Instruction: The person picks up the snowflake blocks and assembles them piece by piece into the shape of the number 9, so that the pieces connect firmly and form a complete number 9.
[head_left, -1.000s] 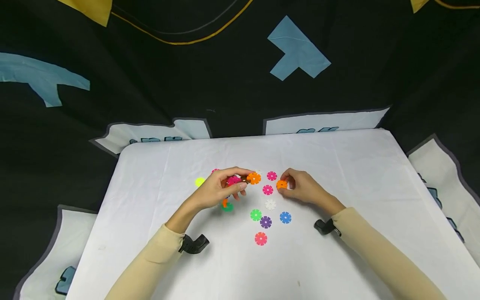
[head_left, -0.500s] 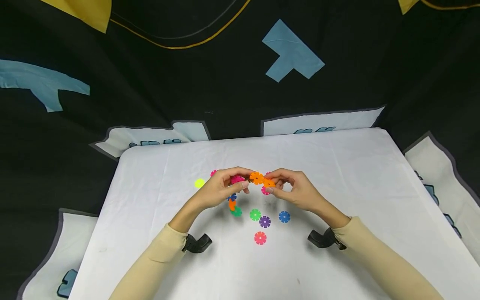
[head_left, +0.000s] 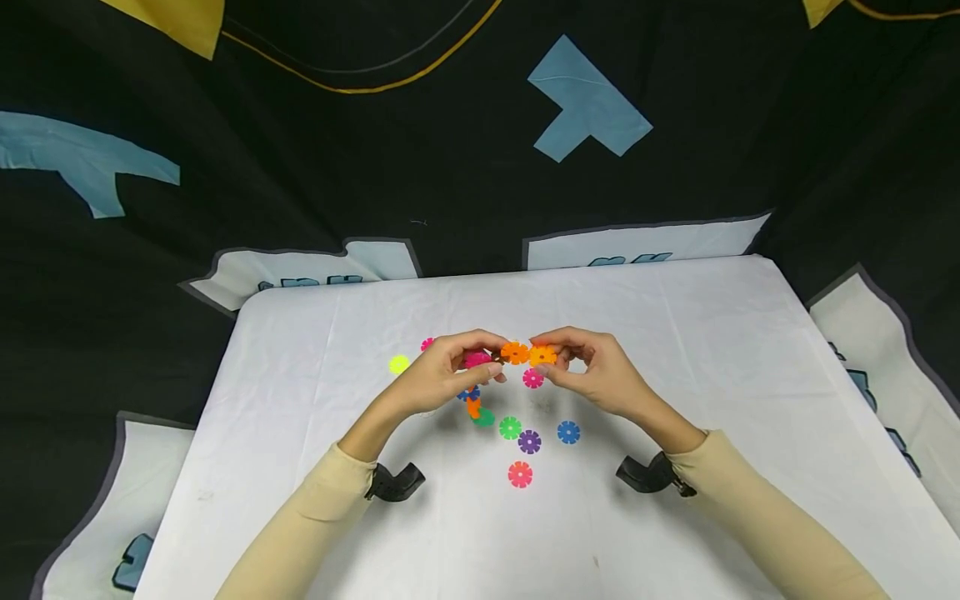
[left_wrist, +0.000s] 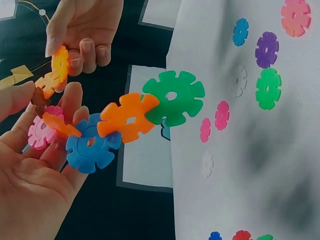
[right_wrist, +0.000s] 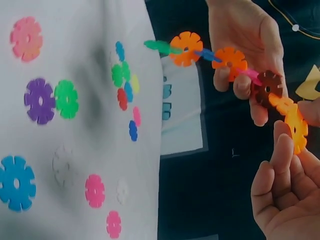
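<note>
Now the orange disc (head_left: 543,356) pinched in my right hand (head_left: 600,371), apart from the chain (left_wrist: 105,155) a second ago, meets its end; my left hand (head_left: 437,377) pinches that chain over the table (head_left: 645,533), which, I judge, makes it one piece longer.

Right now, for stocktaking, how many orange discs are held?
4: one orange disc by the raised green disc, one by the raised pink disc, one by the brown disc, one in the right hand; others may hide.

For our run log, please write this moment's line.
left hand: holds disc chain; right hand: pinches orange disc at chain's end; table: loose discs
</note>
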